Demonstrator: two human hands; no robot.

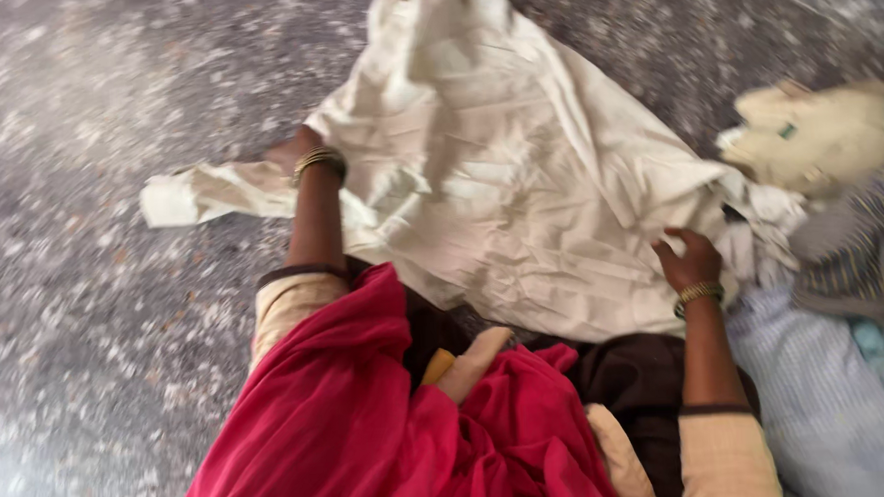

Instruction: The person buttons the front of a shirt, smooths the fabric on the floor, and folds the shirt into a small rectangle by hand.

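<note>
Cream cloth (518, 176) lies spread and crumpled on the speckled floor (82, 195), ahead of my knees. My left hand (294, 151) sits at the cloth's left edge, pressing on it; grip unclear. My right hand (689, 260) pinches the cloth's lower right edge. Right of the cloth: pile of clothes (840, 261).

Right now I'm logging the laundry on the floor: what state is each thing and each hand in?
cream cloth: spread on the floor, crumpled, one corner pulled out to the left.
left hand: resting on that corner, mostly hidden.
right hand: fingers curled on the cloth's right edge.
pile of clothes: heaped, unfolded.
red drape: bunched over the lap.
</note>
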